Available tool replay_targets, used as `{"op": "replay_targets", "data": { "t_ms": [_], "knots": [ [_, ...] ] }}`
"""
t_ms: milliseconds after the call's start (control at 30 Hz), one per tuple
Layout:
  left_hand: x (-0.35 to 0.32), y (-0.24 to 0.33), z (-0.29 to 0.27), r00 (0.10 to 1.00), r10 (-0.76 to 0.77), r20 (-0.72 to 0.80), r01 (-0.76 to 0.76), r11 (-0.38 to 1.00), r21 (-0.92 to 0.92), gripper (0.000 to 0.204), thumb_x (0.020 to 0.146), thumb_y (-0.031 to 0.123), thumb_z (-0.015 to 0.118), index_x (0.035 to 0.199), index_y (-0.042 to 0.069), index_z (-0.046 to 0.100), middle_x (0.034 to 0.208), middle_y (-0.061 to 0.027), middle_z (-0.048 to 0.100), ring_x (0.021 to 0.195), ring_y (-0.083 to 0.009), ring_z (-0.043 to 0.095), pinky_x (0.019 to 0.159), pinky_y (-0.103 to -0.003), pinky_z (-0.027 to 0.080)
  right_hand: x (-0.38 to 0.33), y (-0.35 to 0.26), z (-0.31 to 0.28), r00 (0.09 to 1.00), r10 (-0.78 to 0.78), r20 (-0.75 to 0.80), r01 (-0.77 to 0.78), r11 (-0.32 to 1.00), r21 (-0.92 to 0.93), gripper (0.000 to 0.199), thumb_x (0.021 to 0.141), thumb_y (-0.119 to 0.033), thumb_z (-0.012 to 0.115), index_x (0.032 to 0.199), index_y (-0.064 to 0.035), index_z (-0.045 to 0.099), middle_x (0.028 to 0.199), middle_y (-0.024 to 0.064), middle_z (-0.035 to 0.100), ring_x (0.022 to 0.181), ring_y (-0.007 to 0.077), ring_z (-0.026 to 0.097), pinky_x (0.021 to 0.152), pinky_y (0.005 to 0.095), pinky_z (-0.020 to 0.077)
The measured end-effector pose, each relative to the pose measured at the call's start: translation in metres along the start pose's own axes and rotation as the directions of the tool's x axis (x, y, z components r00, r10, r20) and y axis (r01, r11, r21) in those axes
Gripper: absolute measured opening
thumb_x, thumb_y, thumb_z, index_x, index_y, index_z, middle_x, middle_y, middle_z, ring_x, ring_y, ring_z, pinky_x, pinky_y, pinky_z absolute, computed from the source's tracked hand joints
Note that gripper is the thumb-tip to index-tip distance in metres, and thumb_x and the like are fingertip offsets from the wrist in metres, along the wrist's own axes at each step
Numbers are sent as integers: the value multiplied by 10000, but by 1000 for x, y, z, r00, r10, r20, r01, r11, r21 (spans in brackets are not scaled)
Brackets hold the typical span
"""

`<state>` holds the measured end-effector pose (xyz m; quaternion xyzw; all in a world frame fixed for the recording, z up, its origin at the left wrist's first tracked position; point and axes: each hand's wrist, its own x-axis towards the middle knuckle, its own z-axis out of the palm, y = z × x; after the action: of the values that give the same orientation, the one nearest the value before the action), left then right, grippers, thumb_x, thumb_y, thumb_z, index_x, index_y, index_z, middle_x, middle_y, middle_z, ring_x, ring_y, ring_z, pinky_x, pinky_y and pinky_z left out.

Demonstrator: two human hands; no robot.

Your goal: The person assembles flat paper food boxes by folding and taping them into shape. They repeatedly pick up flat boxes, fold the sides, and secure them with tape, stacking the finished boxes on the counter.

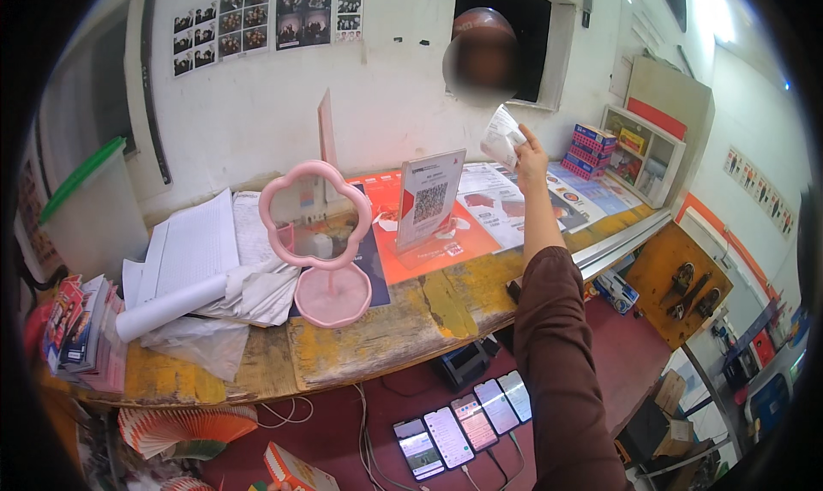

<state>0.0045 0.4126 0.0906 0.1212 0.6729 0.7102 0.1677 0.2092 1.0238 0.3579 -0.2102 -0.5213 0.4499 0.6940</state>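
Note:
My right hand point(532, 155) reaches out over the counter toward the window, its fingers closed on a white printed paper packet point(501, 137). The packet is held up in front of a person in a dark red helmet point(485, 24) at the opening. At the lower edge, only a bit of my left hand point(279, 486) shows, against an orange and white box point(296, 469); the fingers look closed on its lower part, most of the hand being cut off. Below my right arm, several lit phones point(471, 422) lie in a row on the dark red lower surface, some with cables plugged in.
On the worn wooden counter point(343, 349) stand a pink flower-shaped mirror point(267, 221) and a clear sign with a square code point(431, 201). Papers and a paper roll point(171, 307) lie left. Stacked small boxes point(589, 150) and a white shelf point(630, 152) stand at the far right.

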Motion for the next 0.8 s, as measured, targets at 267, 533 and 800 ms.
{"op": "replay_targets", "data": {
  "t_ms": [267, 533, 800],
  "knots": [
    [-6, 14, 5, 999, -32, 18, 31, 997, 74, 195, 948, 179, 509, 935, 16, 615, 782, -15, 581, 652, -81, 489, 563, -210, 387, -4, -2, 0, 1000, 10, -2, -10, 1000, -3, 562, 778, 81, 398, 1316, -66, 465, 1171, 96, 586, 968, 166, 584, 777, 308, 477],
    [-1, -5, 2, 1000, -14, 6, 14, 1000, 23, 162, 937, 160, 525, 911, 32, 620, 785, -1, 576, 664, -72, 482, 568, -201, 382, 4, 6, -7, 997, 73, 4, -71, 986, -152, 522, 816, -13, 473, 1324, -131, 478, 1109, 58, 567, 869, 142, 523, 786, 327, 424],
    [-2, -16, 7, 996, -74, 39, 76, 996, -44, 136, 931, 147, 536, 919, 35, 611, 813, -9, 594, 674, -77, 493, 571, -196, 388, -2, 7, -1, 998, 51, 39, -38, 957, -288, 681, 817, -66, 476, 1447, -148, 231, 1358, 111, 403, 1031, 189, 530, 817, 364, 427]
  ]
}}
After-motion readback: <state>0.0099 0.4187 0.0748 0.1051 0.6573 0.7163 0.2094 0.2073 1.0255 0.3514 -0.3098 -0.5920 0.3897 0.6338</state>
